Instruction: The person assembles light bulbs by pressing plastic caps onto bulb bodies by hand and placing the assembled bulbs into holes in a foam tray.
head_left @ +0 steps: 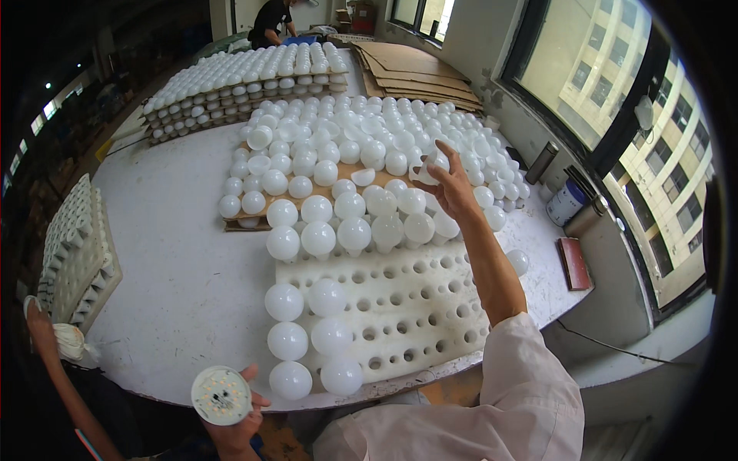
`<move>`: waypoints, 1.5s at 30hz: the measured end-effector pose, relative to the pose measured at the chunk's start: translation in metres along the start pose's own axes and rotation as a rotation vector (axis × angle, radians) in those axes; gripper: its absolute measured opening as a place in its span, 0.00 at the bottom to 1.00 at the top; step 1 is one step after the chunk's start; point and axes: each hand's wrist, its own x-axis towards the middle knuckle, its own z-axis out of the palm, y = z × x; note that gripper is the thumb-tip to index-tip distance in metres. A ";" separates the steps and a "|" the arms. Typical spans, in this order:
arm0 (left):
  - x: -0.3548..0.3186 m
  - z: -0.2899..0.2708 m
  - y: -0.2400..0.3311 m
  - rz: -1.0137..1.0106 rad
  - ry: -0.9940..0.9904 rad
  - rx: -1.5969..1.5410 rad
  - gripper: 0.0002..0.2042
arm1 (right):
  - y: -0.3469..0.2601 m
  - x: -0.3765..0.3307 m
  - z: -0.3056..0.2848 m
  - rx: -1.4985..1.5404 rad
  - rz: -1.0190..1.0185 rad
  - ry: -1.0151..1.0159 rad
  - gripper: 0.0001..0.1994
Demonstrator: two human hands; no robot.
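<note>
My left hand, low at the front table edge, grips an LED bulb base. Its round white board with small yellowish LEDs and a dark centre faces up. My right arm stretches forward over the table, and my right hand has its fingers curled round a white dome-shaped bulb cover among many similar covers on a brown board. Nearer me lies a white foam tray with rows of holes. Round white bulbs stand in its left columns and far rows.
Stacked boards of white covers and flat brown sheets lie at the back. On the right are a thermos, a white-blue tub and a dark red box. A co-worker's arm is by foam trays; another person stands far off.
</note>
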 end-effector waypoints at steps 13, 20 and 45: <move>-0.011 0.105 -0.041 -0.356 -0.606 0.656 0.24 | 0.018 -0.233 0.035 -0.079 -0.063 -0.937 0.39; -0.016 0.100 -0.043 -0.381 -0.620 0.683 0.25 | 0.003 -0.234 0.045 -0.157 -0.059 -1.102 0.39; -0.013 0.113 -0.045 -0.290 -0.780 0.743 0.26 | 0.015 -0.275 0.073 -0.006 -0.624 -0.874 0.28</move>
